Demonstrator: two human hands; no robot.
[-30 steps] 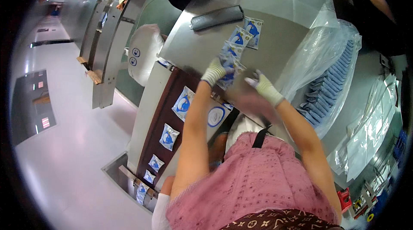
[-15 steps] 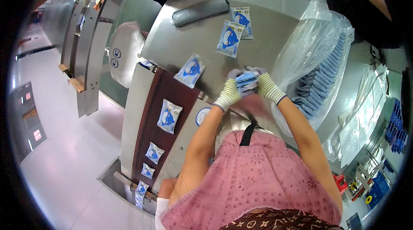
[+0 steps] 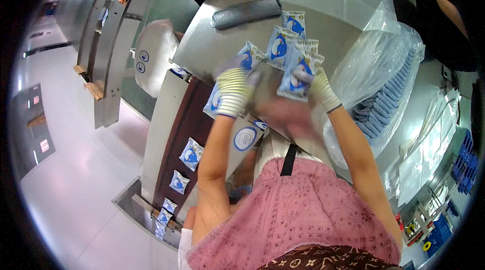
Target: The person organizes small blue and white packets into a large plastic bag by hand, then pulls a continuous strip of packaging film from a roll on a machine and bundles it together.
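Nearest is the pink apron (image 3: 298, 204). Beyond it, the gloved right hand (image 3: 322, 90) holds a blue-and-white packet (image 3: 293, 84) over the metal table (image 3: 204, 45). The gloved left hand (image 3: 233, 90), blurred, is at a second packet (image 3: 251, 53) near the brown belt (image 3: 183, 121); whether its fingers are closed cannot be determined. Further packets (image 3: 278, 48) overlap on the table, just before a grey roll (image 3: 246, 13).
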